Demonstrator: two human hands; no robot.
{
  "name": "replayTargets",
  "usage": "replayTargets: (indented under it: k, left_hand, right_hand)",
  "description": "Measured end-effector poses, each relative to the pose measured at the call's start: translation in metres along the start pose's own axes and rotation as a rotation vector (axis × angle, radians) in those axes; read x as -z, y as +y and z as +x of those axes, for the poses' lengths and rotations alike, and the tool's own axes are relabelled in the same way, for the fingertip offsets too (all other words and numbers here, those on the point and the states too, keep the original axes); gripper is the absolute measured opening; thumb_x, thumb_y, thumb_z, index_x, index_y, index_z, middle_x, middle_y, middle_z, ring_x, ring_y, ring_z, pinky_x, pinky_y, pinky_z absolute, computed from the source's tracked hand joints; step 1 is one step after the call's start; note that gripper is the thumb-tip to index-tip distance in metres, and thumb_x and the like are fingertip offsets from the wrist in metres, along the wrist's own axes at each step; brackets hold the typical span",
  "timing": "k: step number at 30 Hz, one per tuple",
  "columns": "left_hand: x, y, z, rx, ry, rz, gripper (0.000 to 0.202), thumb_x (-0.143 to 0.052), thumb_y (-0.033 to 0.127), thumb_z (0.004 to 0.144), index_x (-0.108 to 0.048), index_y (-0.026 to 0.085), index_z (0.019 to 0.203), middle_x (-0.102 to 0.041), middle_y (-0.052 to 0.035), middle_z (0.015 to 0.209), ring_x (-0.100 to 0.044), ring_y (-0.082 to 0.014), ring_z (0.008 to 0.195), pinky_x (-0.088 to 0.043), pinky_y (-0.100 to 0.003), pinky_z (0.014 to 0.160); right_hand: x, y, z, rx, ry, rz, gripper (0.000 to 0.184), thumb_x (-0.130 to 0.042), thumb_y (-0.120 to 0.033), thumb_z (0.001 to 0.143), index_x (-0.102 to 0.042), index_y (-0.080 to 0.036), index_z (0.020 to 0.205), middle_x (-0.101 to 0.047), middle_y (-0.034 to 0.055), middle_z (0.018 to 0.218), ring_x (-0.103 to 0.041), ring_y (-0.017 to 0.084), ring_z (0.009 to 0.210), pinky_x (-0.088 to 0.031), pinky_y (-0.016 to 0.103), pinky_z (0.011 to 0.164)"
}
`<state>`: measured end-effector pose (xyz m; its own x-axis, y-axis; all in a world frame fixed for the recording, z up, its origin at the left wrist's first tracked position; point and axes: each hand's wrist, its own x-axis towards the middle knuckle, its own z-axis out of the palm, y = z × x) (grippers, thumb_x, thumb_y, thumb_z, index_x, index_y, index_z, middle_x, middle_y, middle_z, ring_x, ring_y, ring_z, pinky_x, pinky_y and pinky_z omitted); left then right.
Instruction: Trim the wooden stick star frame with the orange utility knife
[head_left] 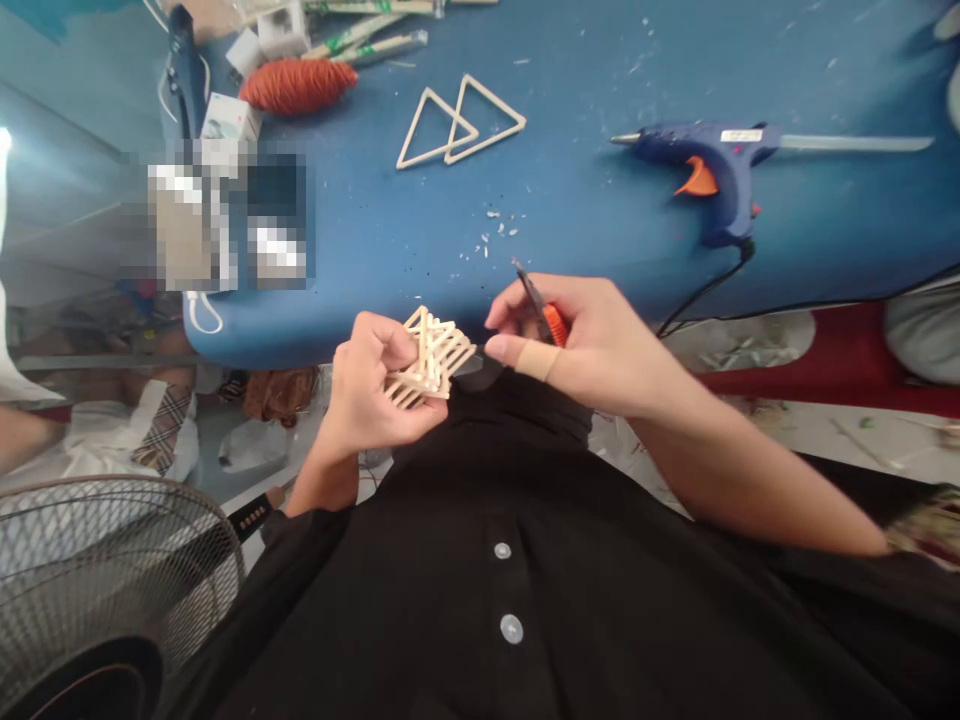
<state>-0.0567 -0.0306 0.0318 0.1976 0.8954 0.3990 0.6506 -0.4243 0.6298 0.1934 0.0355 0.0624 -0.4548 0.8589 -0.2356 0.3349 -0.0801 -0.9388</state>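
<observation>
My left hand is closed around a small lattice of pale wooden sticks, built up in stacked triangles, and holds it just off the table's front edge. To its right my right hand grips a utility knife with an orange body, the dark blade pointing up and away from me. A tan bandage wraps my right thumb. The thumb and fingertips are close to the right end of the lattice; whether they touch it I cannot tell. Two overlapping stick triangles lie farther back on the table.
On the blue table lies a blue glue gun with a clear glue stick, its cord trailing off the front edge. A spool of orange twine sits back left. White scraps dot the middle. A fan stands lower left.
</observation>
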Motion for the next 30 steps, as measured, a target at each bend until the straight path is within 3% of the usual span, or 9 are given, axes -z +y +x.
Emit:
replayTargets:
  k: [4,7,10,13,19,25,30]
  left_hand:
    - [-0.009,0.01,0.004,-0.02,0.022,0.016,0.041,-0.077,0.022,0.068,-0.048,0.028,0.097,-0.051,0.0081,0.082,-0.054,-0.0101,0.057,-0.048,-0.027,0.053]
    - [-0.013,0.012,0.004,-0.072,0.061,0.022,0.042,-0.076,0.018,0.069,-0.048,0.028,0.099,-0.057,0.0072,0.082,-0.059,-0.0115,0.06,-0.05,-0.027,0.055]
    - [-0.015,0.012,0.004,-0.109,0.057,0.033,0.042,-0.075,0.017,0.07,-0.047,0.029,0.1,-0.059,0.0074,0.08,-0.061,-0.0131,0.061,-0.051,-0.027,0.056]
    - [-0.014,0.011,0.005,-0.101,0.016,0.025,0.042,-0.074,0.017,0.071,-0.046,0.029,0.1,-0.058,0.0076,0.079,-0.061,-0.0127,0.061,-0.05,-0.026,0.057]
    - [-0.014,0.007,0.005,-0.111,0.013,-0.039,0.037,-0.07,0.021,0.072,-0.047,0.028,0.1,-0.054,0.009,0.081,-0.056,-0.0084,0.061,-0.047,-0.022,0.057]
    - [-0.013,0.005,0.004,-0.053,0.001,-0.119,0.043,-0.075,0.019,0.066,-0.048,0.028,0.099,-0.051,0.0095,0.082,-0.051,-0.0074,0.058,-0.044,-0.022,0.054]
    - [-0.013,0.003,0.001,0.051,0.007,-0.264,0.041,-0.075,0.019,0.07,-0.047,0.028,0.099,-0.052,0.0107,0.076,-0.049,-0.007,0.054,-0.039,-0.023,0.05]
  right_hand:
    - [-0.017,0.001,0.002,0.001,0.027,0.112,0.024,-0.086,-0.038,0.077,-0.07,-0.021,0.084,-0.059,-0.0049,0.067,-0.044,0.011,0.06,-0.036,0.032,0.06]
    - [-0.015,0.002,0.003,-0.06,0.037,0.117,0.025,-0.089,-0.038,0.076,-0.072,-0.02,0.08,-0.057,-0.0043,0.061,-0.044,0.012,0.057,-0.036,0.031,0.057]
    - [-0.01,0.005,0.003,-0.094,0.041,0.096,0.027,-0.093,-0.041,0.075,-0.076,-0.02,0.076,-0.067,0.001,0.067,-0.053,0.014,0.062,-0.042,0.032,0.059]
    - [-0.006,0.007,0.002,-0.079,0.038,0.036,0.025,-0.092,-0.041,0.078,-0.08,-0.02,0.075,-0.073,0.0039,0.074,-0.058,0.017,0.068,-0.047,0.033,0.064]
    - [-0.002,0.007,0.0,-0.049,0.041,-0.087,0.022,-0.084,-0.04,0.089,-0.081,-0.021,0.077,-0.069,0.0012,0.07,-0.058,0.017,0.07,-0.047,0.033,0.067]
    - [-0.006,0.011,0.0,0.017,0.035,-0.093,0.024,-0.078,-0.042,0.093,-0.079,-0.021,0.08,-0.067,0.0001,0.072,-0.053,0.015,0.069,-0.045,0.032,0.068]
    - [-0.01,0.013,-0.001,0.075,0.032,-0.08,0.024,-0.074,-0.041,0.095,-0.075,-0.021,0.081,-0.063,-0.0011,0.07,-0.052,0.015,0.069,-0.043,0.032,0.068]
